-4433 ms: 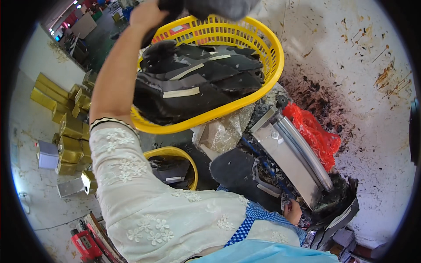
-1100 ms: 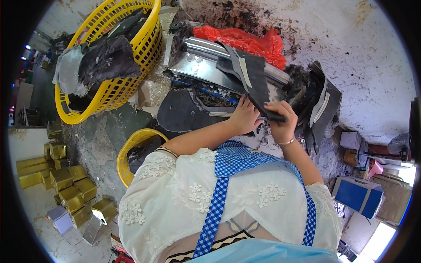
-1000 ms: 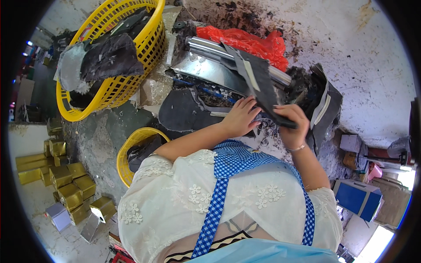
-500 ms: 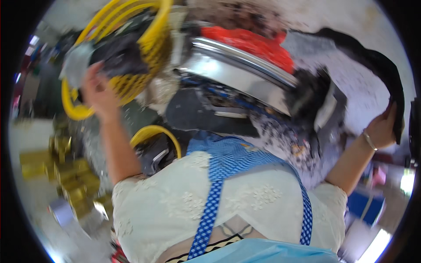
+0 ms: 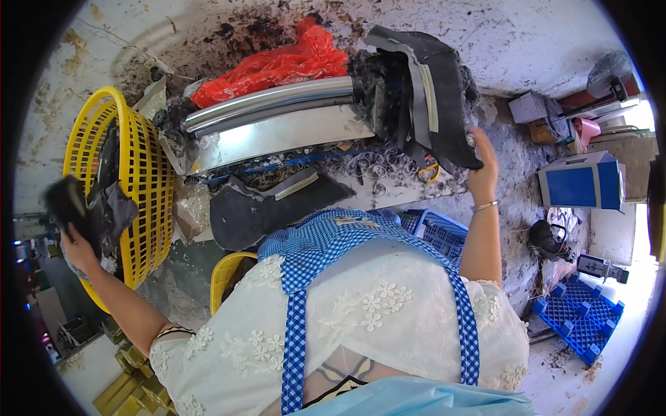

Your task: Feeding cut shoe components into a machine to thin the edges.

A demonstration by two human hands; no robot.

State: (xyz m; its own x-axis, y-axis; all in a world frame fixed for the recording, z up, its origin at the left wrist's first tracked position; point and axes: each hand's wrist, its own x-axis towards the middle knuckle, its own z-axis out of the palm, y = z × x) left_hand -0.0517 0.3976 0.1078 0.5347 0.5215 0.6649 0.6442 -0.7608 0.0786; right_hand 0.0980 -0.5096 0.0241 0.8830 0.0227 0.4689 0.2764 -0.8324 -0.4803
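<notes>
My left hand, at the left beside a tall yellow basket, is closed on a dark piece of material, which is smeared by motion. More dark grey pieces hang over that basket's opening. On the right, my right hand grips the edge of a dark grey fabric piece with a pale strip; its fingers are partly hidden behind it. That piece lies at the right end of a machine with a shiny metal roller. A similar dark grey piece with a pale strip rests in front of the machine.
Behind the roller lies a red plastic bag. Scissors with a yellow-orange handle lie among scraps on the table. A blue crate and another yellow basket stand close to my body. Farther right are a blue-and-white box and a blue pallet.
The view has swung, shifting the machine leftward in the picture. My right hand has brought the dark fabric from the far right to the machine's end. My left hand now holds a dark piece.
</notes>
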